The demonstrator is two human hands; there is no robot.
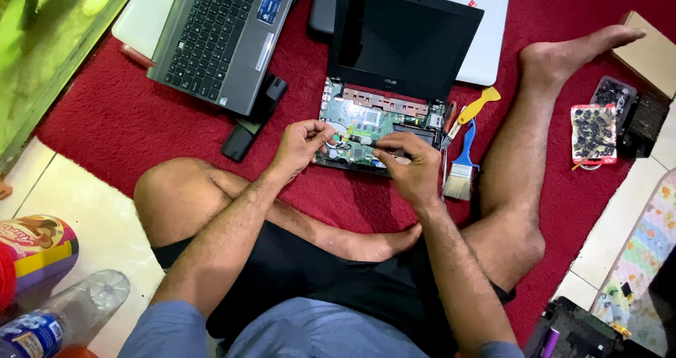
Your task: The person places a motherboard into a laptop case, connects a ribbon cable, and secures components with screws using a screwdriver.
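A small black laptop (401, 38) lies opened up on the red carpet, its green circuit board (366, 118) bare below the dark screen. My left hand (301, 143) is pinched on a small part at the board's left side. My right hand (412, 166) grips a thin screwdriver-like tool (362, 140) whose tip points left toward my left fingers. What exactly the left fingers pinch is too small to tell.
A grey laptop (218, 34) and a black battery (253, 118) lie at the back left. A brush (461, 168) and yellow pry tool (479, 106) rest right of the board. Trays of small parts (595, 133) sit at right, a plastic bottle (63, 316) at bottom left.
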